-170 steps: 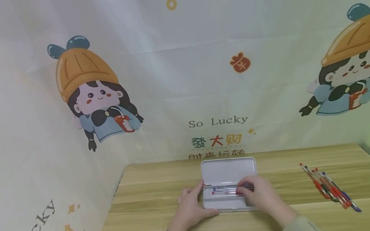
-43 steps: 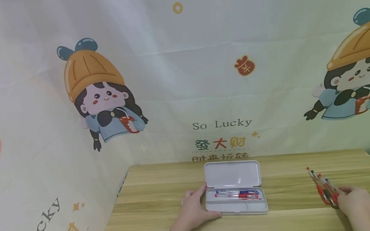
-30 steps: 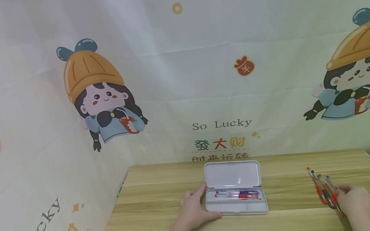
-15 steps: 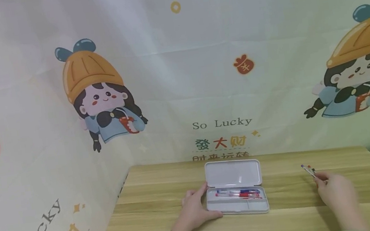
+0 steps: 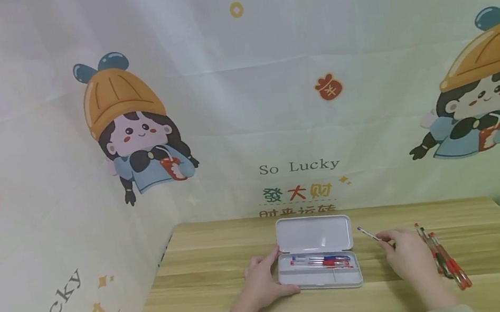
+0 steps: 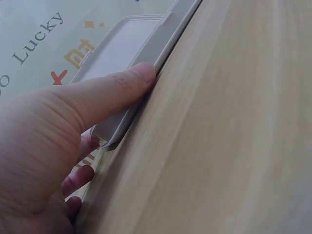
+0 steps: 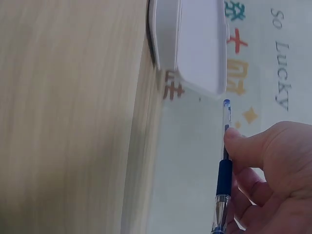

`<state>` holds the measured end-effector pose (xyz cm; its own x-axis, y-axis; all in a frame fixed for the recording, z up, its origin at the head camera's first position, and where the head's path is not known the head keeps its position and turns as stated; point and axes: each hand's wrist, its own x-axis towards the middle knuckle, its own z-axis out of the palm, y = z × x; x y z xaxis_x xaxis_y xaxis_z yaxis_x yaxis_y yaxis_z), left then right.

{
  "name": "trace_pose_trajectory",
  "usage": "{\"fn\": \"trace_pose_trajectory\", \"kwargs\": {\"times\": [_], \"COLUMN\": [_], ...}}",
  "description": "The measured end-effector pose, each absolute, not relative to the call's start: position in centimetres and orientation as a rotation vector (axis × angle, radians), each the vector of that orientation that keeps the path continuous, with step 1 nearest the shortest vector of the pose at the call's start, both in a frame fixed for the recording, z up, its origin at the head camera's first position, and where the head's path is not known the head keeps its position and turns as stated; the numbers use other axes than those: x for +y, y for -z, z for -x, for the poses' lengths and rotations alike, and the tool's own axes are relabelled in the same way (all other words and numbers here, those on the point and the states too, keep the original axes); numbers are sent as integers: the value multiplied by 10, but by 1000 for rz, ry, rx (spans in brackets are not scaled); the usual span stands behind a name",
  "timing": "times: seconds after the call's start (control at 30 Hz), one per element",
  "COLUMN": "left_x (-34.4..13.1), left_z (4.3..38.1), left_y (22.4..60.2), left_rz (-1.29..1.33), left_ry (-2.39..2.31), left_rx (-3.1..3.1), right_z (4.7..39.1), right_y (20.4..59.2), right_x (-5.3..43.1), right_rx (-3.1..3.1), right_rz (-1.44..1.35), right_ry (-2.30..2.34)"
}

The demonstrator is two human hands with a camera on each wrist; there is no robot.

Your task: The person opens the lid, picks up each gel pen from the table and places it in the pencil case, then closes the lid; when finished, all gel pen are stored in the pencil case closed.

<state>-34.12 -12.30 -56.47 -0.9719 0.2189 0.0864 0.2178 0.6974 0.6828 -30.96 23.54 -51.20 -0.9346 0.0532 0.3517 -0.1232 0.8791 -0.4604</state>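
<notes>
An open white pencil case (image 5: 307, 278) stands on the table with its lid raised at the back. Several blue and red pens (image 5: 327, 262) lie in its rear compartment. My left hand (image 5: 260, 285) holds the case by its left end; in the left wrist view the thumb (image 6: 117, 92) lies along the front edge. Right of the case, my right hand (image 5: 408, 256) pinches a blue pen (image 7: 224, 178) between thumb and fingers. The pen is raised and points up toward the lid. Part of it is hidden by the hand in the head view.
Several red and black pens (image 5: 447, 259) lie in a loose bunch to the right of my right hand. A printed cloth (image 5: 223, 101) hangs behind the wood-grain table (image 5: 197, 259) and at both sides.
My right hand has gone from the case to the bunch of pens, picked out the blue pen and carried it left toward the case. My left hand has stayed on the case.
</notes>
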Motion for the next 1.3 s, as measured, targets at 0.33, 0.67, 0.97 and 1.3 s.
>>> {"fn": "trace_pose_trajectory", "kwargs": {"times": [0.33, 0.67, 0.97, 1.3], "left_x": [-123, -123, -125, -125], "left_z": [340, 343, 344, 344], "left_y": [565, 568, 568, 567], "left_rz": [-356, -363, -377, -395], "left_ry": [-1156, -1134, -1147, -1138], "left_rx": [2880, 2887, 2876, 2882], "right_z": [317, 327, 333, 338], "right_y": [510, 518, 521, 531], "right_x": [183, 153, 132, 122], "right_rx": [-2707, -2635, -2656, -2654], "right_rz": [-248, -443, -544, -647], "right_ry": [-621, -498, -480, -493]}}
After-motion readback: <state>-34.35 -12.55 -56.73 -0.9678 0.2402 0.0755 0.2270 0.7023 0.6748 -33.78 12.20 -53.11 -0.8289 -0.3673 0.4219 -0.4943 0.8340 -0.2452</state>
